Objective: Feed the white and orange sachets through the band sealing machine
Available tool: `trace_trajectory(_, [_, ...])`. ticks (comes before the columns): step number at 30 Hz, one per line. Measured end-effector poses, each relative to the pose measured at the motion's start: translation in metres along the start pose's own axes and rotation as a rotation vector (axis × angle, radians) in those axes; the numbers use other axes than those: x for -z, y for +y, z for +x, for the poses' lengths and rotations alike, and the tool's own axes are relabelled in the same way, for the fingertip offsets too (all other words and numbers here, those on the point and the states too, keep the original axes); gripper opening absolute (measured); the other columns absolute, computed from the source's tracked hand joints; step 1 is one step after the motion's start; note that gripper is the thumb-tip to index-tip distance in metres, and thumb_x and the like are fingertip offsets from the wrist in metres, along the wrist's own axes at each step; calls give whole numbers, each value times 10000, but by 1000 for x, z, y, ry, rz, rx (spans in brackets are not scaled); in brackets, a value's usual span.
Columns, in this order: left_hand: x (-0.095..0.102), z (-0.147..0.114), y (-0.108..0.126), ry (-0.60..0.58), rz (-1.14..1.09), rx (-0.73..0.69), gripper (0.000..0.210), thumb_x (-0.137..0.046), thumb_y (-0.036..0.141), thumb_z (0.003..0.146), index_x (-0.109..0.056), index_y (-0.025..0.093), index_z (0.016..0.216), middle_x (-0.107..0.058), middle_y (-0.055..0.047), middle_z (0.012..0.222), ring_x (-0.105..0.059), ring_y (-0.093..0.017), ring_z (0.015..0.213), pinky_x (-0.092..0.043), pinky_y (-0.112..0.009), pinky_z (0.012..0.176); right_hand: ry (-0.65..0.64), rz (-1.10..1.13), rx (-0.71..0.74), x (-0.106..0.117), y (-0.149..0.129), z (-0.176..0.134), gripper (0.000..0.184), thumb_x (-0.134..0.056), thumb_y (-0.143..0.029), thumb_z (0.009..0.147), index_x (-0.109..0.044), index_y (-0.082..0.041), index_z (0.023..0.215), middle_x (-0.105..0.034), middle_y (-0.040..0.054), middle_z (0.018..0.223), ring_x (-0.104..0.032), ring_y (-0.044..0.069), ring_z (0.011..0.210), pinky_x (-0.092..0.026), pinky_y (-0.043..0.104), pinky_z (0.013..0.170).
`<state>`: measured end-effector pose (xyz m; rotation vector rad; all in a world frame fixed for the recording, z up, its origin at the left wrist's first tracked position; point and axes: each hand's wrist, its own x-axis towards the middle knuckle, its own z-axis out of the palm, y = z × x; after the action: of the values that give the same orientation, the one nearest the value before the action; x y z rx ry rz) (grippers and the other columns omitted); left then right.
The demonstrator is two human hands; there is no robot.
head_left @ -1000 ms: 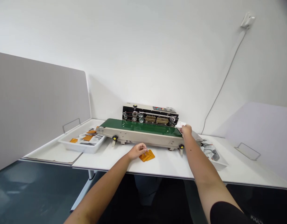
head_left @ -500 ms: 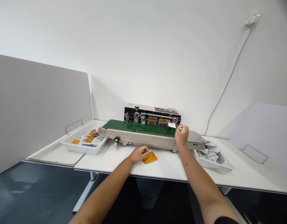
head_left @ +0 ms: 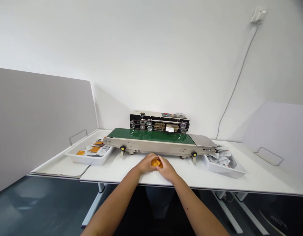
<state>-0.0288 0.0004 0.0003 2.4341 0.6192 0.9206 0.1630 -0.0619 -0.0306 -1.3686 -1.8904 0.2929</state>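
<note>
Both my hands meet low over the front of the table, around a small orange packet (head_left: pixel 155 162). My left hand (head_left: pixel 145 163) grips its left side and my right hand (head_left: pixel 167 169) its right side, fingers curled over it. Parts of the packet are hidden by the fingers. Just beyond my hands stands a band sealing machine (head_left: pixel 159 114) with a green conveyor belt (head_left: pixel 151 134). A small white packet (head_left: pixel 169 129) sits upright at the machine's sealing slot, towards the right end, apart from my hands.
On the left, a white bin (head_left: pixel 92 160) holds orange and white packets. Another white bin (head_left: pixel 224 171), full of white printed packets, stands by the belt's right end. Grey dividers (head_left: pixel 43 121) flank the white table (head_left: pixel 190 173). A cable (head_left: pixel 237 78) runs down the wall.
My right hand has come from the belt's right end down to the orange packet beside my left hand. The white packet has shifted left along the machine. The view has shifted slightly.
</note>
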Motion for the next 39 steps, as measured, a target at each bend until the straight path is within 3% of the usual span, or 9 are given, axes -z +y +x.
trace_trajectory(4, [2, 2, -8, 121, -149, 70, 477, -685, 194, 800, -632, 220, 1273, -556, -109, 1227, -537, -251, 1181, -407, -414, 1078, 48, 40, -28, 0, 0, 0, 673, -696, -302, 783, -512, -218, 1425, -571, 120, 1355, -446, 302, 1333, -336, 472, 1139])
trace_trajectory(9, [7, 5, -6, 168, -239, 116, 429, -644, 203, 831, -656, 233, 1259, -563, -87, 1177, -552, -231, 1142, -412, -389, 1067, 61, 270, -99, -2, 1, 0, 598, -683, -274, 771, -562, -253, 1356, -611, 88, 1246, -598, 249, 1134, -460, 418, 1019])
trace_trajectory(15, [7, 6, 0, 153, -445, 224, 505, -727, 333, 787, -629, 187, 1261, -611, -55, 1029, -607, -173, 860, -517, -305, 810, 51, 535, -136, 7, 0, 2, 405, -585, -270, 819, -603, -223, 1221, -678, 4, 850, -647, 187, 809, -518, 336, 800])
trace_trajectory(21, [7, 6, 6, 102, -650, 259, 568, -766, 467, 764, -612, 159, 1216, -670, -91, 1081, -644, -202, 920, -527, -316, 811, 169, 670, -151, 10, 2, 2, 407, -617, -340, 792, -610, -201, 1175, -635, -3, 819, -617, 175, 795, -505, 306, 764])
trace_trajectory(24, [7, 7, 7, 95, -678, 275, 517, -771, 492, 752, -634, 145, 1110, -684, -99, 1062, -648, -209, 931, -525, -322, 821, 142, 744, -159, 9, 2, 3, 474, -615, -330, 784, -566, -200, 1237, -599, -27, 767, -599, 157, 735, -500, 285, 720])
trace_trajectory(27, [6, 6, 7, 113, -675, 311, 549, -780, 511, 732, -613, 155, 1114, -684, -65, 944, -647, -182, 818, -520, -291, 728, 92, 743, -168, 9, 2, 3, 506, -615, -300, 771, -543, -215, 1265, -571, -48, 722, -584, 148, 689, -494, 277, 696])
trace_trajectory(30, [6, 6, 7, 153, -674, 338, 537, -776, 507, 737, -598, 154, 1100, -642, -15, 799, -614, -144, 689, -483, -249, 634, 83, 765, -179, 9, 2, 2, 399, -621, -328, 782, -578, -224, 1165, -566, -44, 702, -594, 154, 673, -505, 286, 692])
trace_trajectory(36, [6, 7, 6, 171, -694, 340, 440, -771, 487, 748, -559, 173, 974, -623, 3, 781, -617, -138, 693, -482, -239, 632, 59, 775, -218, 9, 0, 2, 450, -684, -436, 776, -587, -230, 1164, -656, -2, 768, -655, 186, 728, -539, 324, 727])
trace_trajectory(39, [3, 7, 5, 112, -718, 344, 472, -786, 484, 733, -514, 191, 983, -619, 13, 798, -608, -127, 669, -471, -226, 603, 75, 773, -249, 10, 1, 2, 434, -729, -473, 743, -644, -206, 1075, -709, 47, 832, -690, 230, 797, -556, 358, 756])
